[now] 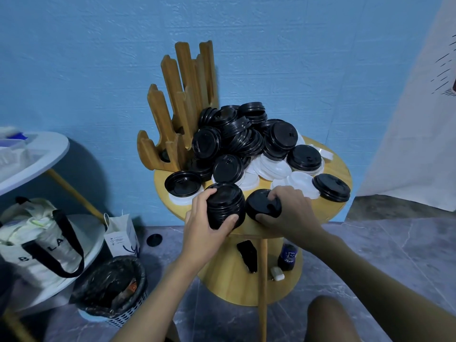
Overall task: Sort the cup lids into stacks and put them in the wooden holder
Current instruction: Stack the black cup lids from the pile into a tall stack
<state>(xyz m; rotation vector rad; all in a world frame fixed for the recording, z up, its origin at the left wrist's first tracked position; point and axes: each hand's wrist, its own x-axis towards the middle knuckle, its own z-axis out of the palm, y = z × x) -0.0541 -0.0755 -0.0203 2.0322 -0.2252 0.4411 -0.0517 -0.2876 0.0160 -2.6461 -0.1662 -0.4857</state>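
Observation:
A heap of black cup lids (237,134) and white cup lids (274,169) covers the round wooden table (330,208). The wooden holder (172,109), with tall slotted uprights, stands at the table's back left. My left hand (204,220) grips a stack of black lids (225,206) at the table's front edge, fingers and thumb curled round its sides. Just to its right, my right hand (288,208) holds a single black lid (261,206), tilted on the tabletop.
One black lid (154,240) lies on the floor. A bin (113,290) lined with a black bag stands at lower left, beside a tote bag (39,240) and a white paper bag (122,239). The table's lower shelf holds a phone (247,255), a bottle (287,256) and a small white case (277,274).

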